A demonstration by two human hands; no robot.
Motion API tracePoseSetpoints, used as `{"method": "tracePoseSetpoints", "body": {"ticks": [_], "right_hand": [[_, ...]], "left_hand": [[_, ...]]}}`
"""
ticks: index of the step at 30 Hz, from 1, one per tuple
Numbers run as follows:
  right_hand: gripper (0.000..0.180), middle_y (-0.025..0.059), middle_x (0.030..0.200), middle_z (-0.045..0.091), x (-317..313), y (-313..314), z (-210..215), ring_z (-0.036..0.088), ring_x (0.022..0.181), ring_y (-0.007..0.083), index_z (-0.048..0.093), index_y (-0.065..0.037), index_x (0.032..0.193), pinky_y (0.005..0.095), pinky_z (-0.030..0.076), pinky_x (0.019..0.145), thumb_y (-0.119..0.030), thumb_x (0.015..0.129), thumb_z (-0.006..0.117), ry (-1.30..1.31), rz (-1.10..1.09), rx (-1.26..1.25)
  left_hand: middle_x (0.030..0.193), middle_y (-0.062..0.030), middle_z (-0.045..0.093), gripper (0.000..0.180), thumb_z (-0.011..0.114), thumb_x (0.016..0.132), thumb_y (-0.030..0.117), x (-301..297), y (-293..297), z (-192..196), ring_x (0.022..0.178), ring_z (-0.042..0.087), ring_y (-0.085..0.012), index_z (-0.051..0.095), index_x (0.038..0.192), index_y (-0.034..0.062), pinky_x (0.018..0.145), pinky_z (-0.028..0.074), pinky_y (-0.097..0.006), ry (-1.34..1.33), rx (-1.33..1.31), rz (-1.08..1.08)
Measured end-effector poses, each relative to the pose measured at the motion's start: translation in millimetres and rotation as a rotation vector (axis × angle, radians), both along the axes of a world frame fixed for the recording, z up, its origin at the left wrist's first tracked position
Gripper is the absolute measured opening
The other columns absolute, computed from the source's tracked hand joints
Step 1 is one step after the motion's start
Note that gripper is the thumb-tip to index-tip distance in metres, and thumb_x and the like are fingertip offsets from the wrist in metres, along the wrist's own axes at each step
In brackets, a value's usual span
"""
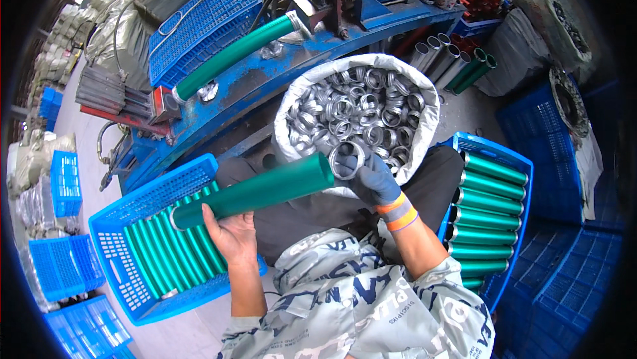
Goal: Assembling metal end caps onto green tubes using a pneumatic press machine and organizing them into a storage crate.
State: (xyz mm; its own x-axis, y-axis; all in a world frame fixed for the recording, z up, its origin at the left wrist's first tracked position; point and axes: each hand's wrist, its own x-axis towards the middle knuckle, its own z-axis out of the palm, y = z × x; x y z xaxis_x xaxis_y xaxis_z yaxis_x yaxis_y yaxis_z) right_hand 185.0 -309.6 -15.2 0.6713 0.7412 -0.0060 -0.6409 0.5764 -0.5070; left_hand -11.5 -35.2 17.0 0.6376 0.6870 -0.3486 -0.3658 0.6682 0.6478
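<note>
My left hand (pixel 229 233) grips a long green metal tube (pixel 255 191), held level across my lap. Its right end points at a silver metal ring (pixel 346 159). My right hand (pixel 373 180), in a dark blue glove with an orange cuff, holds that ring right at the tube's end. Just beyond sits a white sack (pixel 424 123) full of several more silver rings (pixel 358 103). A blue crate (pixel 119 226) on my left holds several green tubes lying side by side. Another blue crate (pixel 494 150) on my right holds several green tubes with silver ends.
A blue machine frame (pixel 265 77) stands ahead with a green tube (pixel 232 54) clamped in it. Blue crates lie on the floor at left (pixel 66 183) and right (pixel 577 273). Several silver and green tubes (pixel 451 57) lean behind the sack. Grey sacks (pixel 524 47) sit at far right.
</note>
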Motion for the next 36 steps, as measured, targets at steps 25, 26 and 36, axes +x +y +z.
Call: {"method": "tracePoseSetpoints", "body": {"ticks": [25, 26, 36], "right_hand": [[0.070, 0.0095, 0.140, 0.073, 9.1, 9.5, -33.9, 0.070, 0.124, 0.0134, 0.055, 0.005, 0.164, 0.0323, 0.056, 0.113, -0.003, 0.099, 0.080, -0.215, 0.013, -0.368], [0.081, 0.0103, 0.144, 0.070, 9.0, 11.7, -28.9, 0.070, 0.125, 0.0149, 0.045, 0.003, 0.170, 0.0334, 0.056, 0.113, -0.002, 0.098, 0.081, -0.192, -0.020, -0.307], [0.100, 0.0103, 0.152, 0.061, -19.9, 41.7, 29.1, 0.065, 0.126, 0.0178, 0.024, 0.001, 0.182, 0.0322, 0.051, 0.112, -0.014, 0.099, 0.079, -0.350, -0.186, -0.416]], "left_hand": [[0.152, -0.0137, 0.071, 0.052, 0.062, 0.118, 0.047, 0.4, 4.4, -21.7, 0.134, 0.073, -0.0292, 0.065, 0.151, 0.0072, 0.109, 0.064, -0.050, -0.068, 0.259, -0.024], [0.152, -0.0137, 0.071, 0.052, 0.062, 0.118, 0.047, 0.0, 6.3, -22.6, 0.134, 0.073, -0.0292, 0.065, 0.151, 0.0072, 0.109, 0.064, -0.050, -0.067, 0.259, -0.024], [0.156, -0.0155, 0.066, 0.049, 0.064, 0.116, 0.046, 0.1, 7.4, -22.3, 0.144, 0.066, -0.0338, 0.066, 0.151, 0.0106, 0.113, 0.063, -0.053, -0.191, 0.240, -0.100]]}}
